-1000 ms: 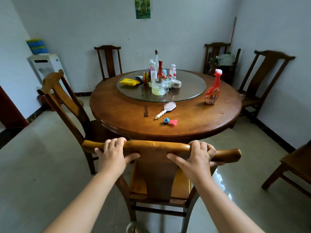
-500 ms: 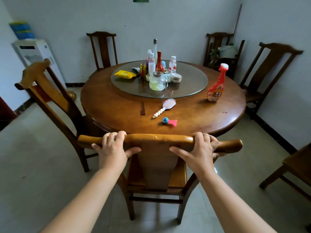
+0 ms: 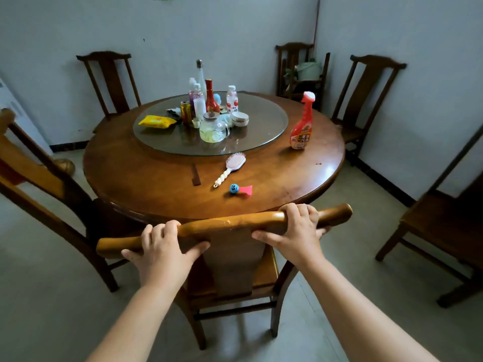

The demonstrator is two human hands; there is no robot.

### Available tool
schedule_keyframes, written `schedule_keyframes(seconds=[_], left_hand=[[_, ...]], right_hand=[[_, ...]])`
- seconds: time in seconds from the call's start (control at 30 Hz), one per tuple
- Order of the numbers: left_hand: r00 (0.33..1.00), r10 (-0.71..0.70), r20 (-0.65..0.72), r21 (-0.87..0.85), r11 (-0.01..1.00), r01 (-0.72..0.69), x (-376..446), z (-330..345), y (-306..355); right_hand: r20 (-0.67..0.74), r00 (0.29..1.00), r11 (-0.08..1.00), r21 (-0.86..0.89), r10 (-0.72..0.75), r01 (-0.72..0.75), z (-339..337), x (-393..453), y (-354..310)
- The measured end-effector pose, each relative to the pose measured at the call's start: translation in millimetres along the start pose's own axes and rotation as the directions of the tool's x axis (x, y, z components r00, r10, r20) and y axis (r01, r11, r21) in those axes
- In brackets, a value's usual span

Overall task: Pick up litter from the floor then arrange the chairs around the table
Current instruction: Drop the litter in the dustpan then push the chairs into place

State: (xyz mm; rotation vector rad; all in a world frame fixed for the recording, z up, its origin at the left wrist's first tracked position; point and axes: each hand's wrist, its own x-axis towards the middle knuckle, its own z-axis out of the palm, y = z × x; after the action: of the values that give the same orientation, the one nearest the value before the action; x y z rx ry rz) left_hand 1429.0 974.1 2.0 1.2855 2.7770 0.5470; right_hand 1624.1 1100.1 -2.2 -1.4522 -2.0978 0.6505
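A wooden chair (image 3: 230, 226) stands right in front of me, its back rail close to the near edge of the round wooden table (image 3: 146, 178). My left hand (image 3: 163, 253) grips the left part of the rail. On the right part of the same rail my right hand (image 3: 296, 232) is closed. The rail slants, higher on the right. The chair's seat points under the table. No litter shows on the visible floor.
Other wooden chairs stand around: one at the left (image 3: 44, 178), one at the back wall (image 3: 109, 82), two at the back right (image 3: 366, 100), one at the right edge (image 3: 444, 226). On the table lie a hairbrush (image 3: 231, 167), a spray bottle (image 3: 302, 124) and bottles on a glass turntable (image 3: 261, 126).
The chair has moved forward with both hands on its rail, so its seat now goes further under the table. My view has come closer to the table and tilted.
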Motion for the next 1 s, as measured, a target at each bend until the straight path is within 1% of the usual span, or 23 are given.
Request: schedule_keyframes(seconds=[0.07, 0.1, 0.17, 0.23, 0.3, 0.37, 0.47, 0.53, 0.7, 0.83, 0.93, 1.0], left_hand=[[0.999, 0.009, 0.040, 0.020, 1.000, -0.010, 2, -5, 9], [0.998, 0.044, 0.052, 0.023, 0.999, -0.045, 2, -7, 18], [0.987, 0.153, 0.056, -0.012, 0.988, -0.153, -1, -9, 44], [0.963, 0.265, 0.057, -0.109, 0.960, -0.258, -8, -8, 78], [0.925, 0.375, 0.060, -0.230, 0.907, -0.353, -16, -2, 118], [0.878, 0.475, 0.060, -0.295, 0.849, -0.439, -23, 10, 159], [0.812, 0.573, 0.110, -0.356, 0.786, -0.506, -35, 33, 223], [0.769, 0.619, 0.159, -0.365, 0.761, -0.537, -48, 54, 272], [0.668, 0.660, 0.343, -0.343, 0.750, -0.565, -82, 103, 383], [0.591, 0.653, 0.473, -0.306, 0.751, -0.585, -98, 136, 458], [0.545, 0.632, 0.551, -0.282, 0.756, -0.591, -103, 158, 503], [0.526, 0.620, 0.582, -0.274, 0.759, -0.591, -103, 175, 532]], right_hand=[[0.060, 0.998, 1.000, 0.024, 0.015, -0.016, -4, 0, 1], [0.071, 0.997, 0.999, 0.047, 0.014, -0.018, -9, -1, 4], [0.025, 1.000, 0.996, 0.092, -0.009, 0.007, -22, -5, 12], [-0.049, 0.999, 0.991, 0.134, -0.018, 0.024, -37, -9, 27], [-0.125, 0.991, 0.994, 0.100, -0.039, 0.052, -58, -12, 51], [-0.177, 0.983, 0.998, 0.036, -0.048, 0.056, -82, -16, 81], [-0.209, 0.978, 0.999, -0.048, -0.010, 0.000, -123, -21, 131], [-0.220, 0.975, 0.996, -0.077, 0.031, -0.049, -156, -26, 172], [-0.228, 0.945, 0.968, -0.042, 0.233, -0.249, -243, -43, 273], [-0.234, 0.895, 0.916, -0.039, 0.379, -0.398, -306, -53, 348], [-0.210, 0.858, 0.872, -0.050, 0.468, -0.488, -336, -53, 396], [-0.181, 0.843, 0.852, -0.046, 0.507, -0.522, -348, -46, 425]])
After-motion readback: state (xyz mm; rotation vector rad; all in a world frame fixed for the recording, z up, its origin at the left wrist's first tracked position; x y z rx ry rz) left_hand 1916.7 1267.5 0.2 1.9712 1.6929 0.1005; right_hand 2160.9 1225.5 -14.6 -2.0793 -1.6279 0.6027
